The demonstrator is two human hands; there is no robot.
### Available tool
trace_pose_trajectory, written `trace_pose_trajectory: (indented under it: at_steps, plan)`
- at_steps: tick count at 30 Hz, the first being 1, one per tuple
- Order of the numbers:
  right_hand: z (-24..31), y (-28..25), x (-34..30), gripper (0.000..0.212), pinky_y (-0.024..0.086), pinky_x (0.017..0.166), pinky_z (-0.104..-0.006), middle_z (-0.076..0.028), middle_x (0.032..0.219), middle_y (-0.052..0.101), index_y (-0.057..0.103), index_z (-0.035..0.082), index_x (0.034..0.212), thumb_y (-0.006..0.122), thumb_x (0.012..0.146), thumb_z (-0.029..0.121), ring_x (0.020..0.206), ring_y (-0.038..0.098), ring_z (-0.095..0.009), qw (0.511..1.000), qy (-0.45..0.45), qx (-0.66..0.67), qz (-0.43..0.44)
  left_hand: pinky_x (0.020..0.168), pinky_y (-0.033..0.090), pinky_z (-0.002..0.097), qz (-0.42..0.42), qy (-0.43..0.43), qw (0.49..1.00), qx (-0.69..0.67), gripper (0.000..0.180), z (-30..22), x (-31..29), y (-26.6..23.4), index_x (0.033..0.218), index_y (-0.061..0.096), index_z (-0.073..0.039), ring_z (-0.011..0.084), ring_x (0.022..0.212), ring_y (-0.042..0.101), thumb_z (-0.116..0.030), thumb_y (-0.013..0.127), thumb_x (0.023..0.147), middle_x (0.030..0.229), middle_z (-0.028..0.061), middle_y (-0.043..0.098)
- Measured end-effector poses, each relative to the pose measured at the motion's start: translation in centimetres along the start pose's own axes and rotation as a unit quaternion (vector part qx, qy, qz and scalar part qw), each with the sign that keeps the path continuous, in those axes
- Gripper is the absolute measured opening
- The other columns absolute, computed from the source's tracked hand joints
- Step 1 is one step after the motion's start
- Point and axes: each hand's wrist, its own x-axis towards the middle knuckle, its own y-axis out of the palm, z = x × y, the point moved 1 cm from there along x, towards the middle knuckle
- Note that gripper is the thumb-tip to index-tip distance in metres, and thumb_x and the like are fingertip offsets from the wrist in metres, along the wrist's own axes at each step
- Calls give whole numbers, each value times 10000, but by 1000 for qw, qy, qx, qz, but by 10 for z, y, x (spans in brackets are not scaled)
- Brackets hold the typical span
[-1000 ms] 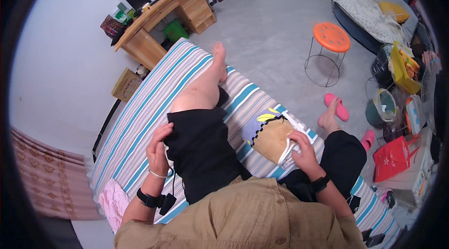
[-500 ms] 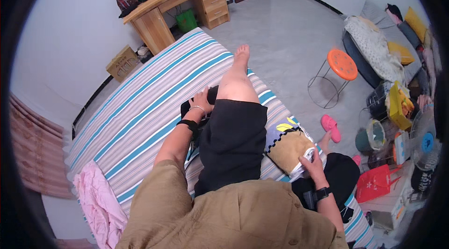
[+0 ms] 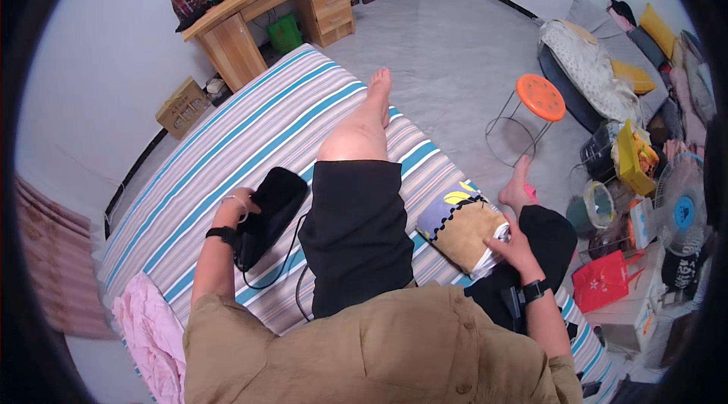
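On the striped bed, my left hand (image 3: pixel 241 204) grips the left edge of a black, flat, rounded object (image 3: pixel 279 195) whose exact kind I cannot make out. A thin black cord (image 3: pixel 282 271) curves from its near end towards my leg. On the right, my right hand (image 3: pixel 519 251) has its fingers and thumb closed on the white-edged side of a folded cloth (image 3: pixel 461 235). That cloth is tan, with a purple and yellow patterned strip and a black scalloped trim. It lies beside my thigh, near the bed's right edge.
My outstretched left leg (image 3: pixel 356 138) lies between both things; my right foot (image 3: pixel 517 185) hangs off the bed. An orange stool (image 3: pixel 541 97), red bag (image 3: pixel 603 284), bin (image 3: pixel 595 207) and fan (image 3: pixel 682 210) stand to the right. A pink cloth (image 3: pixel 152 332) lies at the left.
My left hand has drawn the black object left and nearer, out from beside my leg, and its cord now shows. My right foot has moved forward over the pink slipper. My right hand keeps its hold.
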Motion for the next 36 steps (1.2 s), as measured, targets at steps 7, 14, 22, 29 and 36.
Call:
trace_pose_trajectory:
  at_steps: [7, 14, 22, 29, 36]
  plan:
    - [13, -8, 22, 856, 398, 1108, -400, -288, 1405, 512, 424, -8, 1446, 815, 762, 326, 1330, 497, -386, 994, -60, -43, -77, 1105, 398, 375, -202, 218, 825, -480, 637, -138, -73, -56, 1452, 500, -39, 253, 1324, 518, -336, 703, 927, 1424, 153, 563]
    - [-18, 7, 23, 677, 473, 1015, -398, -221, 1227, 666, 554, 12, 1354, 746, 856, 429, 1169, 632, -335, 997, -73, 21, 18, 1153, 336, 370, 4, 396, 842, -367, 367, -262, -143, -142, 1249, 671, 2, 248, 1349, 488, -238, 616, 977, 1418, 147, 567]
    - [-38, -13, 15, 668, 480, 996, -368, -217, 1233, 669, 557, 15, 1360, 740, 861, 420, 1159, 642, -303, 996, -62, 56, 42, 1147, 348, 375, -39, 355, 850, -388, 337, -269, -183, -137, 1198, 690, 16, 250, 1337, 501, -191, 592, 950, 1387, 153, 591]
    - [-33, -15, 12, 604, 486, 985, -360, -201, 1206, 681, 581, 10, 1332, 746, 867, 358, 1128, 654, -281, 995, -61, 72, 39, 1146, 344, 381, -103, 316, 872, -360, 328, -249, -199, -136, 1190, 689, 17, 252, 1344, 497, -188, 627, 942, 1333, 149, 626]
    - [-34, -11, 19, 513, 465, 996, -338, -154, 1170, 693, 624, 19, 1272, 757, 868, 306, 1119, 632, -211, 991, -51, 118, 36, 1160, 321, 421, -145, 343, 881, -293, 391, -249, -182, -134, 1201, 681, 23, 291, 1347, 495, -229, 643, 905, 1328, 168, 627]
